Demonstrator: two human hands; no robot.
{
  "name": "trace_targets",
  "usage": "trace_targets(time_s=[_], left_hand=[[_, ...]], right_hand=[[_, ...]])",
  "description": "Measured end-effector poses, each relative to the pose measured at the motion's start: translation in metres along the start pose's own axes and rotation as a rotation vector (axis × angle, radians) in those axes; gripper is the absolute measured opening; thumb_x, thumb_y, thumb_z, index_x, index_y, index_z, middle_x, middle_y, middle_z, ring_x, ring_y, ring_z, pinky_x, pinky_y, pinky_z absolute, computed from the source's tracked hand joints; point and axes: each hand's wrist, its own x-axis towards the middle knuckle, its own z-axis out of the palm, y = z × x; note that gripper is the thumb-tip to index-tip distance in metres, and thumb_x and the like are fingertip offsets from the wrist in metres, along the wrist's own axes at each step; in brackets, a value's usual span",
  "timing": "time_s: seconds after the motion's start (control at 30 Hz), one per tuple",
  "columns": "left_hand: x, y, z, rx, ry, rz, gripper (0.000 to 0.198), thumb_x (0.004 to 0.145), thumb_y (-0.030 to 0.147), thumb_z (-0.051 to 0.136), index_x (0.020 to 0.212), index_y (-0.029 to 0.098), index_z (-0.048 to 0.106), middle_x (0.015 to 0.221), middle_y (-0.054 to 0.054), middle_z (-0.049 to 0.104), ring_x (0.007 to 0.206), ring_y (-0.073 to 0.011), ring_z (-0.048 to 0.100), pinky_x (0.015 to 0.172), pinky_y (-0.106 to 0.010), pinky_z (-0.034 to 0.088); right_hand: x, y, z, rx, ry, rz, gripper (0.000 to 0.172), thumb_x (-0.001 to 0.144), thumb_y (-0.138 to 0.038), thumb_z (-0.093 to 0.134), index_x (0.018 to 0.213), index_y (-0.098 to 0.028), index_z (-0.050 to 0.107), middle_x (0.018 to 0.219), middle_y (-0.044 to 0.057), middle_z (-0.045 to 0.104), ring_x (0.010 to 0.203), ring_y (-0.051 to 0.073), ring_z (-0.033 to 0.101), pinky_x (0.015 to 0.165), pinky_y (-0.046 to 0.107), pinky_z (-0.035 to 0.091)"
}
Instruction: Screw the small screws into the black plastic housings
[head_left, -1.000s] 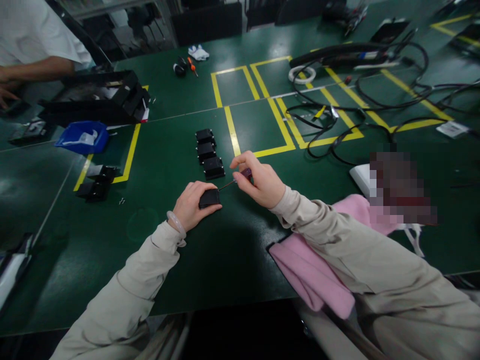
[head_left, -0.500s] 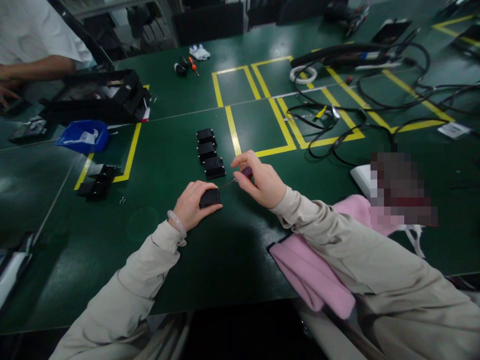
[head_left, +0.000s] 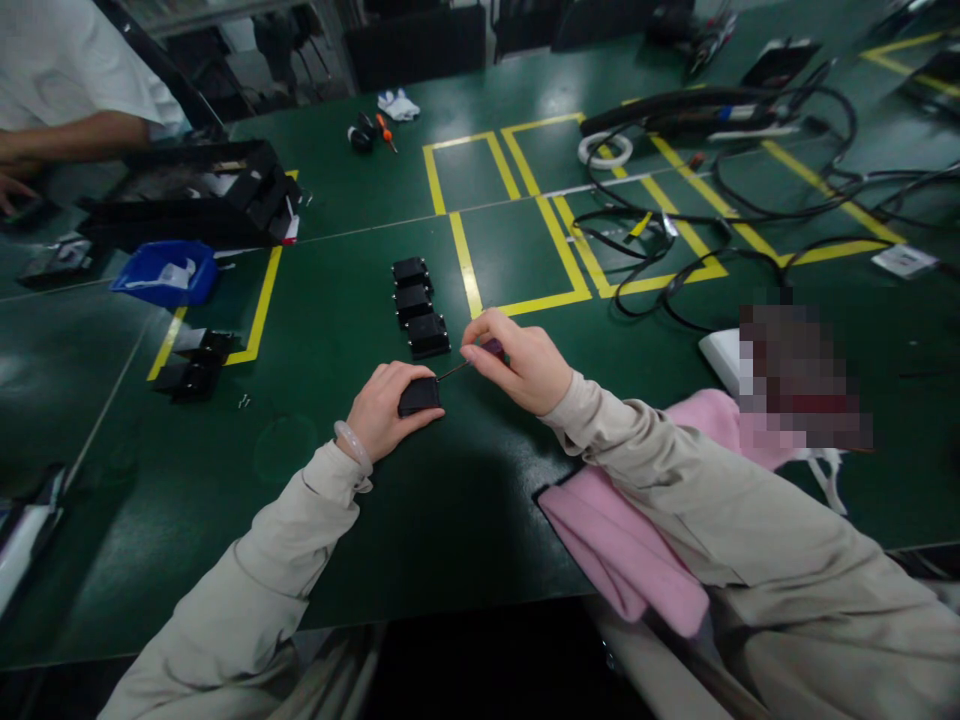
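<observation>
My left hand (head_left: pixel 386 407) is closed around a small black plastic block (head_left: pixel 418 396) and presses it to the green table (head_left: pixel 315 320). My right hand (head_left: pixel 517 362) pinches a small screwdriver (head_left: pixel 480 356) with a dark red handle. Its thin shaft slants down to the block's right edge. Just beyond, three similar black blocks (head_left: pixel 418 305) lie in a short row.
A pink cloth (head_left: pixel 622 540) lies under my right forearm. To the left are black parts (head_left: pixel 191 365), a blue tray (head_left: pixel 166 272) and a black frame (head_left: pixel 187 195), with another person's arm (head_left: pixel 67 135) behind. Tangled black cables (head_left: pixel 712 200) cover the right. Yellow tape lines mark the table.
My right hand's fingers have shifted slightly on the screwdriver handle. The left hand and the block have stayed where they were.
</observation>
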Motion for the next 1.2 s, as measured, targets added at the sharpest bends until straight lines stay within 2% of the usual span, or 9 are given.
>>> trace_targets(time_s=[0.07,0.2,0.4,0.57,0.73,0.87,1.07,1.2], left_hand=[[0.0000,0.0000,0.0000,-0.002,-0.004,-0.004,0.037,0.087,0.041,0.071,0.115,0.021,0.059,0.107,-0.007,0.067,0.099,-0.0257,0.060,0.089,-0.040,0.048],[-0.0001,-0.0006,0.0004,-0.002,0.005,0.005,0.037,0.087,0.042,0.070,0.115,0.021,0.059,0.107,-0.007,0.067,0.098,-0.0255,0.060,0.088,-0.040,0.048],[-0.0009,-0.0010,0.0011,0.006,0.012,0.020,0.036,0.088,0.041,0.070,0.116,0.021,0.058,0.107,-0.007,0.066,0.099,-0.0252,0.060,0.088,-0.038,0.047],[-0.0005,-0.0008,0.0010,0.008,0.024,0.040,0.036,0.089,0.042,0.069,0.115,0.020,0.058,0.106,-0.007,0.066,0.098,-0.0249,0.060,0.086,-0.037,0.047],[-0.0002,-0.0005,0.0006,0.005,0.015,0.032,0.036,0.089,0.043,0.069,0.115,0.020,0.058,0.106,-0.007,0.066,0.098,-0.0250,0.059,0.086,-0.037,0.047],[-0.0001,-0.0009,0.0009,0.005,0.023,0.040,0.036,0.089,0.042,0.069,0.114,0.020,0.058,0.106,-0.007,0.066,0.097,-0.0246,0.060,0.085,-0.036,0.047],[0.0001,-0.0017,0.0014,-0.002,0.032,0.057,0.035,0.088,0.041,0.070,0.114,0.019,0.058,0.106,-0.007,0.067,0.097,-0.0242,0.060,0.085,-0.036,0.047],[0.0001,-0.0012,0.0013,0.004,0.029,0.045,0.035,0.088,0.041,0.070,0.114,0.020,0.058,0.105,-0.006,0.066,0.097,-0.0240,0.060,0.084,-0.036,0.047]], right_hand=[[-0.0003,0.0003,0.0002,-0.004,0.000,0.002,0.022,0.096,-0.037,0.042,0.100,-0.019,0.053,0.080,0.000,0.060,0.068,0.012,0.057,0.068,0.024,0.040],[-0.0008,-0.0001,0.0000,-0.010,0.031,-0.012,0.022,0.094,-0.029,0.042,0.110,-0.018,0.051,0.081,0.000,0.060,0.071,0.013,0.059,0.070,0.025,0.041],[-0.0004,-0.0014,-0.0008,-0.009,-0.003,0.014,0.021,0.095,-0.036,0.041,0.099,-0.018,0.053,0.080,0.001,0.061,0.068,0.013,0.057,0.067,0.026,0.040],[-0.0005,-0.0024,-0.0003,-0.001,0.019,0.015,0.024,0.093,-0.028,0.042,0.112,-0.016,0.050,0.085,0.003,0.061,0.075,0.014,0.060,0.071,0.027,0.042],[-0.0007,-0.0021,-0.0008,-0.021,-0.011,0.025,0.022,0.096,-0.036,0.042,0.101,-0.018,0.052,0.082,0.001,0.061,0.068,0.012,0.057,0.068,0.025,0.040],[-0.0009,-0.0022,-0.0004,-0.004,0.017,0.011,0.024,0.093,-0.028,0.042,0.112,-0.017,0.050,0.082,0.001,0.060,0.072,0.013,0.059,0.071,0.026,0.041],[-0.0005,-0.0020,-0.0004,-0.011,-0.015,0.017,0.021,0.095,-0.037,0.042,0.099,-0.019,0.052,0.080,0.000,0.060,0.068,0.012,0.057,0.067,0.024,0.040],[-0.0010,-0.0024,0.0003,-0.006,0.022,0.013,0.022,0.092,-0.027,0.043,0.110,-0.017,0.050,0.084,0.002,0.062,0.075,0.013,0.061,0.071,0.025,0.042]])
